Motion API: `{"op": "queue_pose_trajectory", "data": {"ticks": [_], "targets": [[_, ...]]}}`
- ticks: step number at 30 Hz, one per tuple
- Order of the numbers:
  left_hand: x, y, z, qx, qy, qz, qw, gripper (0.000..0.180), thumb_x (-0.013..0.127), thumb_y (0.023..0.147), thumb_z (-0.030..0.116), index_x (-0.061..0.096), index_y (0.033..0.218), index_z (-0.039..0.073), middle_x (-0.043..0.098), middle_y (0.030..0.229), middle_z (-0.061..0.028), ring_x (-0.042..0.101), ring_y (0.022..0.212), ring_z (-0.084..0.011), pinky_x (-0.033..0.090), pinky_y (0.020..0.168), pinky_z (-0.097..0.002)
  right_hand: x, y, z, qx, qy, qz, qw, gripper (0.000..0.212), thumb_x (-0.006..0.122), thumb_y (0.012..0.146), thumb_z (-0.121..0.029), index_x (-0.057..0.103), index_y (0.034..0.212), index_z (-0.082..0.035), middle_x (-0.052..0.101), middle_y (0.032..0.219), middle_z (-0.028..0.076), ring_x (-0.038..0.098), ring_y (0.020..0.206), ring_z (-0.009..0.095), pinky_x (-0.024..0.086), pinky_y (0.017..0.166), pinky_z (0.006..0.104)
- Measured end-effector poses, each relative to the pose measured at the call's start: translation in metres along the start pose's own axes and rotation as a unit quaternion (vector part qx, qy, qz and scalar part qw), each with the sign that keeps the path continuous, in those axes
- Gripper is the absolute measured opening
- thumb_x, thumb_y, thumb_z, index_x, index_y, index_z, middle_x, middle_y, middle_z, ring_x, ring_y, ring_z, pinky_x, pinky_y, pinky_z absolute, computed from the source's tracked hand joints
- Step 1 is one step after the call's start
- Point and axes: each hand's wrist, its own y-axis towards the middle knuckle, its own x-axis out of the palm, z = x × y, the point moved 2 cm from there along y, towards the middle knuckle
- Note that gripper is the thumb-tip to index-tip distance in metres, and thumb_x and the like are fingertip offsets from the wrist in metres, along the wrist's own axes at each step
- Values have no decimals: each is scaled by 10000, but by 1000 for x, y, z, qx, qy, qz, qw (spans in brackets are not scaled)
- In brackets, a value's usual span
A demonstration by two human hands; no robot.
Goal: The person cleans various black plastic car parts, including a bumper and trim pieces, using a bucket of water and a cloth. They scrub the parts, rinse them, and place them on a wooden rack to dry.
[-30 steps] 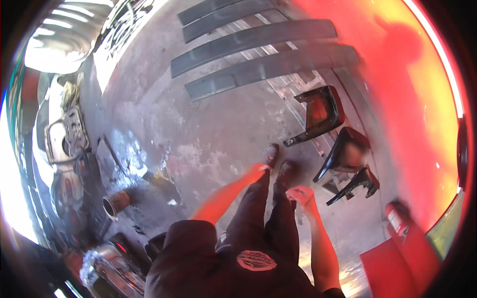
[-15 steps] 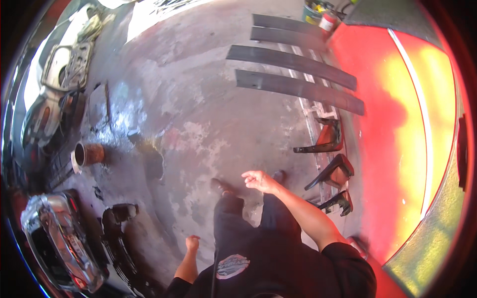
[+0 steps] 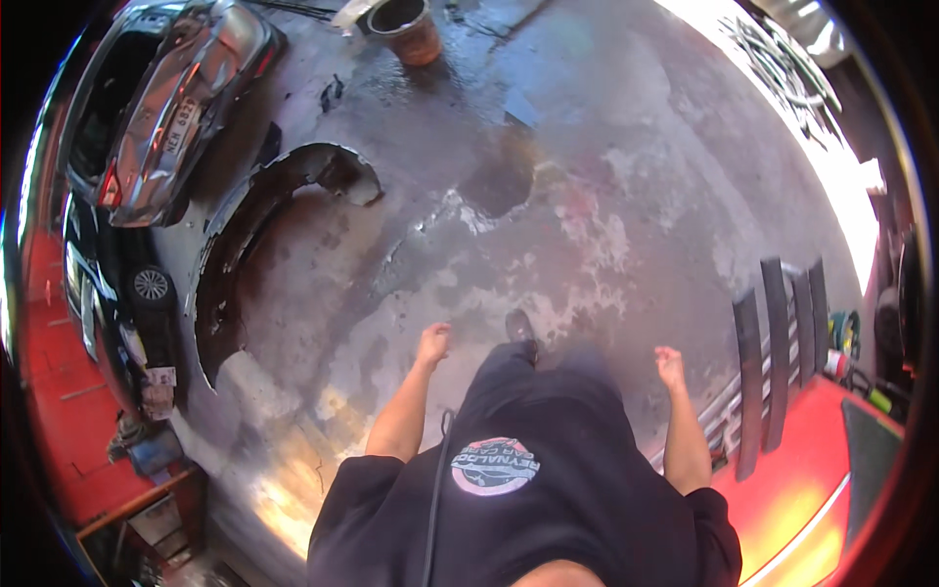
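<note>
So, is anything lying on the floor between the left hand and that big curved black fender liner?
Nothing visible does. The left hand hangs empty at the person's side, and between it and the curved black fender liner there is only bare, wet, stained concrete floor. The right hand is empty too, on the far side from it.

The person's dark trousers (image 3: 533,391) are hiding one foot, and the grey car (image 3: 161,108) is blurring into the dark rim.

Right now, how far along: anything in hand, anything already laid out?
Laid out: dark strips lie side by side at right; a curved wheel-arch liner lies on the wet floor. In hand: nothing; left hand and right hand hang empty. Left: liner and bucket lie untouched.
</note>
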Motion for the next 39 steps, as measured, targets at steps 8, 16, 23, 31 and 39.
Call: {"op": "queue_pose_trajectory", "data": {"ticks": [8,16,23,31,39], "targets": [[-57,117,181,115,51,21,992,322,525,792,56,737,1031,17,714,771,-116,682,741,-221,540,692,-371,15,100,-179,191,121,-143,964,247,475,870,19,701,957,-30,615,693,38,545,531,122,465,456,303],[-144,162,227,-11,-90,146,985,174,618,812,60,738,934,26,679,718,-88,629,602,-192,502,547,-363,5,439,-377,-57,-51,-158,985,205,433,805,2,637,809,-17,575,553,104,553,416,218,402,345,374],[-176,229,282,-117,-172,164,964,116,624,882,79,730,920,54,661,699,-60,603,559,-158,468,473,-341,56,697,-779,-344,-95,-26,934,307,612,806,-91,710,1081,5,635,661,67,559,545,146,443,507,320],[-350,508,404,19,-11,213,977,144,606,894,70,722,971,35,684,756,-68,653,717,-153,513,616,-302,241,762,-1025,-270,-123,-163,941,198,639,886,-107,723,1046,-29,733,893,148,697,851,260,536,783,375],[-437,570,800,152,-268,137,941,187,598,984,72,673,1150,29,702,1054,-44,651,958,-140,526,859,-287,392,921,-1149,-347,-151,-168,911,286,638,855,-1,695,1133,-35,712,1101,175,693,1022,334,542,903,419]]}}
